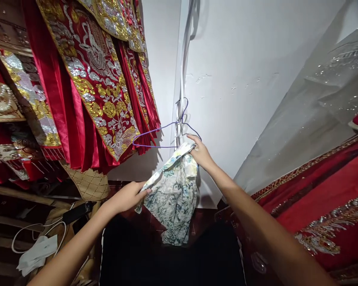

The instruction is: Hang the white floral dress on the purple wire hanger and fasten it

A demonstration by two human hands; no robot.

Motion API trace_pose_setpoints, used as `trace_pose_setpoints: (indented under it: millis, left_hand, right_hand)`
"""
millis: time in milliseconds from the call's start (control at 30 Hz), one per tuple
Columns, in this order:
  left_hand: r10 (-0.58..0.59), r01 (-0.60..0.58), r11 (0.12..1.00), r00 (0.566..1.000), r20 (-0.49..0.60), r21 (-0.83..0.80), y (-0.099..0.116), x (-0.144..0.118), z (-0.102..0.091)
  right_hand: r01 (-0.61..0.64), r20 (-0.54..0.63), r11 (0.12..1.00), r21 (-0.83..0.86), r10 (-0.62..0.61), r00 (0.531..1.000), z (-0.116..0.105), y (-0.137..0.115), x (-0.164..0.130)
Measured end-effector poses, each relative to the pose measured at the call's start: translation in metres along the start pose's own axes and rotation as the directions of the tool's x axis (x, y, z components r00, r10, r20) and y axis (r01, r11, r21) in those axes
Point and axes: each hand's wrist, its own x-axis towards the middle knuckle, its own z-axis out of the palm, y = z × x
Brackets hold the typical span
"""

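Your left hand point(130, 197) has its fingers closed on the left edge of a floral garment point(174, 198), thumb and fingers pinching the cloth. Your right hand point(202, 154) grips its upper end, the index finger stretched out near the right side of a purple hanger point(164, 147); you cannot tell whether they touch. The garment hangs between your hands, below the hanger, before the white wall point(238, 111).

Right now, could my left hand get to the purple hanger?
Probably yes: the space between your left hand and the purple hanger looks open, though that hand's grip on the patterned cloth would likely need to loosen.
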Motion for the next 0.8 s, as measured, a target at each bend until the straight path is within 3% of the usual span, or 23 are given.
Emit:
trace_pose_setpoints:
  millis: [100, 200, 267, 367, 467, 567, 700, 800]
  left_hand:
    - [-0.076, 0.079, 0.988, 0.997, -0.026, 0.133, -0.002, 0.003, -0.004]
    - [-0.175, 0.149, 0.961, 0.98, 0.092, 0.233, -0.009, 0.005, 0.003]
    - [-0.246, 0.197, 0.935, 0.959, 0.141, 0.294, -0.014, 0.007, 0.008]
    - [-0.259, 0.205, 0.906, 0.961, 0.101, 0.369, -0.017, 0.015, 0.005]
    - [-0.162, 0.151, 0.893, 0.987, -0.009, 0.423, -0.012, 0.032, -0.012]
    - [0.015, 0.053, 0.894, 0.989, -0.146, 0.445, 0.0, 0.051, -0.037]
    - [0.222, -0.051, 0.895, 0.912, -0.344, 0.444, 0.024, 0.066, -0.073]
    - [0.332, -0.131, 0.894, 0.835, -0.438, 0.428, 0.041, 0.071, -0.09]
  right_hand:
    - [-0.059, 0.126, 0.996, 0.067, 0.05, 0.991, 0.018, 0.027, 0.006]
    - [-0.065, 0.206, 0.997, 0.031, 0.057, 0.977, 0.027, 0.044, -0.011]
    - [-0.021, 0.202, 0.999, -0.025, 0.025, 0.979, 0.022, 0.049, -0.027]
    - [0.047, 0.18, 0.996, -0.072, -0.034, 0.983, 0.003, 0.051, -0.047]
    - [0.043, 0.15, 0.996, -0.073, -0.032, 0.988, -0.02, 0.049, -0.058]
    - [0.036, 0.106, 0.998, -0.058, -0.029, 0.994, -0.039, 0.043, -0.063]
    - [0.025, 0.059, 0.999, -0.048, -0.022, 0.998, -0.053, 0.034, -0.064]
    - [-0.006, 0.044, 1.0, -0.004, 0.006, 0.999, -0.048, 0.031, -0.069]
